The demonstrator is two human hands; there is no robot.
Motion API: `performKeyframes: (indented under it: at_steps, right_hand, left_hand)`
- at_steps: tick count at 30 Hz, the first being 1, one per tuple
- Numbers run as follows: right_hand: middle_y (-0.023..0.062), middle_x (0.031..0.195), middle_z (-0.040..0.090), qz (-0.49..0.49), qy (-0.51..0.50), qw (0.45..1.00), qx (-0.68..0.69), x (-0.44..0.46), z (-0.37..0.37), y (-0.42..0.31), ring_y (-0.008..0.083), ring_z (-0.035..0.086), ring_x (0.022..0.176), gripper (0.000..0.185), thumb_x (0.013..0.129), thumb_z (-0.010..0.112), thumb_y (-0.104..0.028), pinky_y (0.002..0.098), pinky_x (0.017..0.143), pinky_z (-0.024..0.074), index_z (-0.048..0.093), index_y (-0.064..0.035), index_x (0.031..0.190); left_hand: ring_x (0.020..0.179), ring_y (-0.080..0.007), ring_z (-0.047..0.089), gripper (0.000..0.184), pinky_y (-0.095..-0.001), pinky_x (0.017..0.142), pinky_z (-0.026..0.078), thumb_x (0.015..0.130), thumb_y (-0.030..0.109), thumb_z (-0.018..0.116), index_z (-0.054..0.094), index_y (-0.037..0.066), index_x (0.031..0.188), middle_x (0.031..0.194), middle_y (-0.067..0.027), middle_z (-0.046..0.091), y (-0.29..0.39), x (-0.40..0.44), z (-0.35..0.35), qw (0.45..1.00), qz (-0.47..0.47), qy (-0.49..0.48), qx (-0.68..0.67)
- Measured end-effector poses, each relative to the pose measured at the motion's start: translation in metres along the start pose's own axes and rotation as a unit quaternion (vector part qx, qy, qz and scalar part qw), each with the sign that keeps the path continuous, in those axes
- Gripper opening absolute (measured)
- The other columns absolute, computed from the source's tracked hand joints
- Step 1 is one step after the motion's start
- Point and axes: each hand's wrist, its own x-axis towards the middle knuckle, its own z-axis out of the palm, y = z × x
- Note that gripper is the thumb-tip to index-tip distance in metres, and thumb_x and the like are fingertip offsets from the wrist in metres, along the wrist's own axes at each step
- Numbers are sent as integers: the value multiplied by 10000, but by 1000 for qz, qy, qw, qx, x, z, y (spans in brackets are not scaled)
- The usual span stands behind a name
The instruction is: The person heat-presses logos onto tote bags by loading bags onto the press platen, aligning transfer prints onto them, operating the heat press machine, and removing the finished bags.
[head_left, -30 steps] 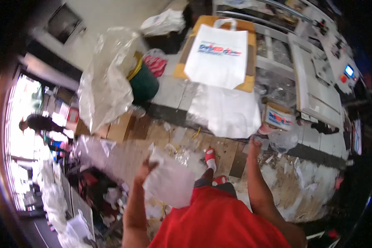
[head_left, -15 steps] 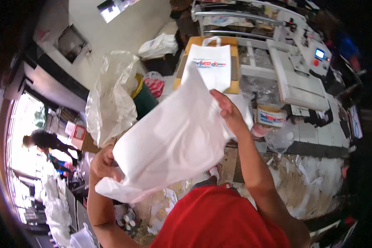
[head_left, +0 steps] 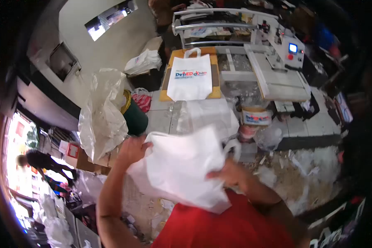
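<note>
A plain white bag [head_left: 186, 165] hangs in front of my red shirt, a loop handle showing at its right side. My left hand [head_left: 133, 151] grips its upper left edge. Fingers of my right hand [head_left: 229, 172] are closed on its right side, slightly blurred. Beyond it, a white bag with blue and red print [head_left: 190, 78] lies flat on a yellow-brown board [head_left: 165, 93]. Another white sheet or bag [head_left: 208, 118] lies just below that board on the tiled surface [head_left: 157, 122].
A white machine [head_left: 277, 70] with a lit screen stands at the back right. At the left are a green bin [head_left: 135, 120] and a large clear plastic bag [head_left: 101, 120]. A small printed box [head_left: 256, 118] sits right of centre. A person [head_left: 49, 161] bends far left.
The white bag has come down closer to my body, and its handle now shows. My right hand has moved down from its raised position; my left hand has moved up and right.
</note>
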Motion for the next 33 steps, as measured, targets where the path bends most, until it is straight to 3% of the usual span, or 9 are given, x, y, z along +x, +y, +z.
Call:
performKeyframes:
  at_steps: [9, 11, 13, 15, 18, 20, 25, 29, 33]
  right_hand:
    - [152, 913, 688, 105, 243, 920, -290, -33, -113, 7, 228, 642, 831, 315, 834, 781, -238, 354, 793, 507, 682, -3, 1019]
    - [132, 955, 663, -144, 427, 845, -289, -45, -128, 42, 199, 587, 828, 289, 882, 742, -233, 362, 773, 479, 654, -8, 1040]
    - [118, 1072, 653, -191, 581, 785, -99, -56, -148, 101, 208, 582, 913, 336, 965, 642, -311, 382, 806, 469, 619, -18, 1129]
    - [98, 1175, 637, -11, 540, 838, 79, -63, -159, 230, 228, 602, 1000, 428, 1026, 510, -405, 399, 854, 480, 568, -55, 1265]
    - [114, 1401, 502, 140, 254, 937, 197, -42, -56, 258, 270, 576, 1144, 494, 1041, 460, -419, 469, 1005, 438, 437, -93, 1412]
    - [120, 1392, 525, 35, 105, 857, 503, -29, -15, 232, 289, 566, 1183, 515, 1032, 478, -409, 494, 1019, 438, 417, -115, 1451]
    - [116, 1375, 543, -141, 189, 837, 493, 16, -46, 193, 282, 542, 1237, 551, 1009, 515, -425, 473, 1021, 448, 415, -106, 1447]
    - [148, 1416, 496, -176, 313, 855, 375, 50, -98, 130, 285, 511, 1273, 590, 1001, 517, -419, 473, 1059, 420, 383, -68, 1455]
    - [179, 1456, 449, -260, 416, 846, 210, 120, -193, 65, 287, 480, 1308, 631, 992, 519, -413, 474, 1097, 391, 350, -29, 1463]
  left_hand:
    - [922, -449, 636, 264, -542, 783, 500, 952, 258, 583, 636, 101, 1157, 996, -214, 675, 84, 24, 8, 966, 222, 7, -131]
    - [904, -453, 635, 263, -542, 772, 500, 951, 213, 570, 616, 110, 1189, 984, -211, 674, 105, 23, 14, 954, 264, -5, -139]
    - [778, -342, 654, 284, -441, 730, 509, 941, 112, 529, 582, 106, 1221, 877, -176, 644, 130, 26, 6, 920, 199, 0, -337]
    - [742, -258, 604, 307, -381, 720, 489, 933, 78, 506, 569, 101, 1232, 844, -139, 615, 133, 49, 43, 896, 182, -3, -406]
    - [745, -122, 517, 327, -276, 737, 454, 953, 43, 450, 557, 91, 1258, 856, -49, 602, 165, 73, 52, 813, 167, -41, -556]
    - [806, -137, 545, 312, -283, 787, 463, 968, 54, 448, 559, 82, 1259, 907, -66, 622, 199, 79, 45, 804, 203, -24, -558]
    - [1161, -242, 601, 335, -381, 1034, 452, 1008, 107, 471, 537, 75, 1335, 1239, -126, 626, 204, 126, 14, 836, 264, -99, -471]
    - [1056, -262, 649, 342, -400, 810, 574, 929, 209, 593, 625, 129, 1260, 1154, -79, 664, 233, 153, -67, 824, 535, 100, -157]
    - [883, -244, 649, 168, -360, 705, 547, 739, 264, 661, 656, 124, 830, 888, -54, 646, 226, 199, -130, 751, 543, 371, -65]
